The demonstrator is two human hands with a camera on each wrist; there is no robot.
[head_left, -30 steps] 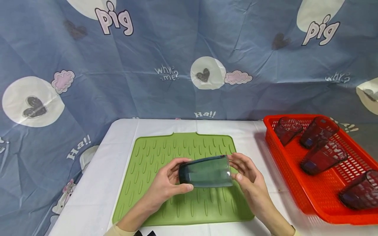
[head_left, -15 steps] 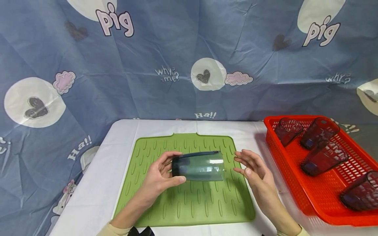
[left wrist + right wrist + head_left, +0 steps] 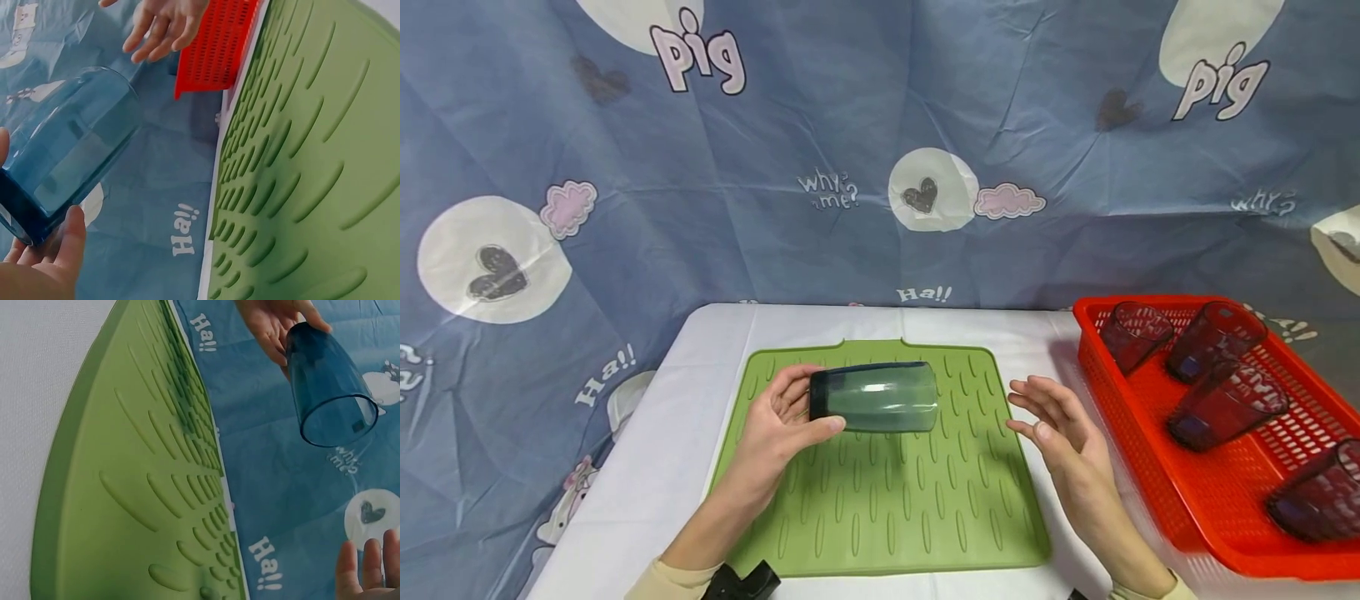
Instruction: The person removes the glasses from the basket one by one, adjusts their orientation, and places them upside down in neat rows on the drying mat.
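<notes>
A tinted drinking glass [image 3: 880, 398] lies on its side in the air over the green ridged mat [image 3: 887, 508]. My left hand [image 3: 782, 425] grips it by its thick base, thumb on the near side and fingers behind. Its open rim points right, toward my right hand [image 3: 1067, 450], which is apart from it with fingers loosely bent and nothing in them. In the right wrist view the glass [image 3: 331, 387] shows its rim and hollow inside. Fingertips of my right hand [image 3: 372, 569] appear at that view's lower corner.
On the right stands a red perforated basket [image 3: 1138, 446] holding several glasses, among them a tilted glass [image 3: 1225, 408] and another glass [image 3: 1318, 492] near its front. A white cloth [image 3: 617, 500] covers the table, and a blue printed curtain [image 3: 850, 100] hangs behind.
My right hand has let go of the glass's rim and moved right, away from it. My left hand has carried the glass left and slightly up.
</notes>
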